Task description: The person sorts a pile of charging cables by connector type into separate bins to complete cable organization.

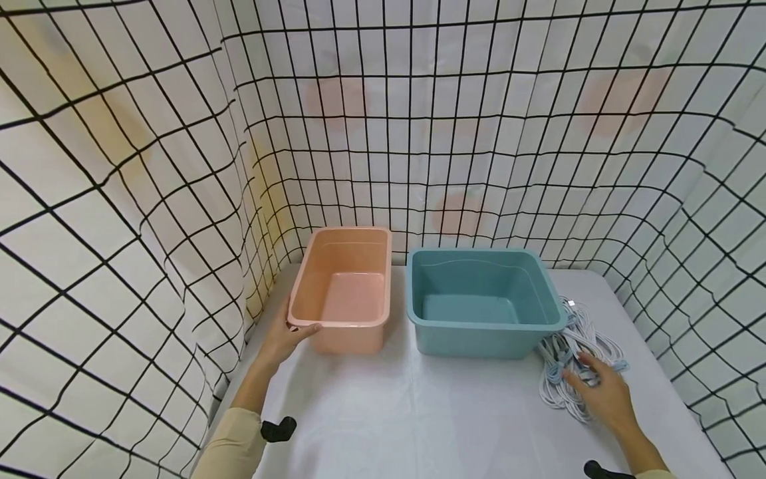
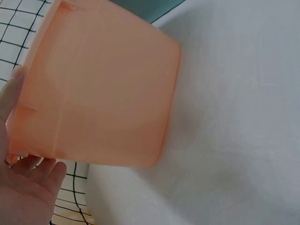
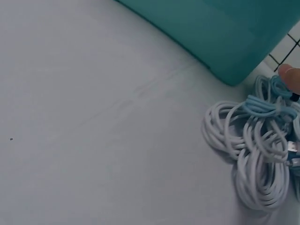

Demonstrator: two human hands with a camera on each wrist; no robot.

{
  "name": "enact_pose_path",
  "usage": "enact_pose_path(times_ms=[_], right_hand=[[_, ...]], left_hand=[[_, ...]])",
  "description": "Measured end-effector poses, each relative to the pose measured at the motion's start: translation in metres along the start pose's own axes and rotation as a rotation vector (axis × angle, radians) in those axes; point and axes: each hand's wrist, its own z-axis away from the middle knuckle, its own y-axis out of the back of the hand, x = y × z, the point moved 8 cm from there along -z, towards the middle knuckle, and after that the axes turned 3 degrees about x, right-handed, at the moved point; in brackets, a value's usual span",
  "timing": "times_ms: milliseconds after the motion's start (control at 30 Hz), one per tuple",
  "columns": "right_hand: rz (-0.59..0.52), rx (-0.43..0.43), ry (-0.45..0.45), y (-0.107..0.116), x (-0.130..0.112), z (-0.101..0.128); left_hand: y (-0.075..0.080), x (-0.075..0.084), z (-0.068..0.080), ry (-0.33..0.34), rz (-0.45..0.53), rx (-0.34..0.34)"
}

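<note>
At table front, left hand [image 1: 286,338] grips the near-left rim of pink tub [image 1: 344,286], thumb over the edge; right hand [image 1: 604,392] lies loosely open on the cable pile [image 1: 574,362], just right of teal tub [image 1: 481,299]. Looks like the start: steadying the tub, reaching for cables. Next move likely calls for pinching one coil free of the tangle

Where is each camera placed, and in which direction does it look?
Head: worn high, looks forward and down at the pink tub, teal tub, cables; both hands and forearms show.
Left wrist: beside the left hand, faces the pink tub's outer wall; palm and fingers show.
Right wrist: above the table, faces cables; one fingertip shows.
Shared: both wrist views show the teal tub.
</note>
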Motion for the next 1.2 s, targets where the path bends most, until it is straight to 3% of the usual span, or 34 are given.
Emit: enact_pose_path(times_ms=[233,467,567,933,1200], right_hand=[[0.056,0.083,0.04,-0.015,0.007,0.005],[0.137,0.117,-0.088,-0.027,0.012,0.005],[0.14,0.156,-0.098,-0.027,0.008,0.005],[0.048,0.255,-0.142,-0.025,0.012,0.002],[-0.085,0.385,-0.107,-0.012,0.009,0.006]], left_hand=[[0.0,-0.002,0.001,0.018,0.003,0.0],[0.0,-0.002,0.001,0.012,0.012,-0.002],[0.0,-0.002,0.001,0.01,0.016,-0.004],[0.0,0.028,0.013,0.028,0.041,-0.041],[0.001,0.003,0.004,0.021,0.017,-0.013]])
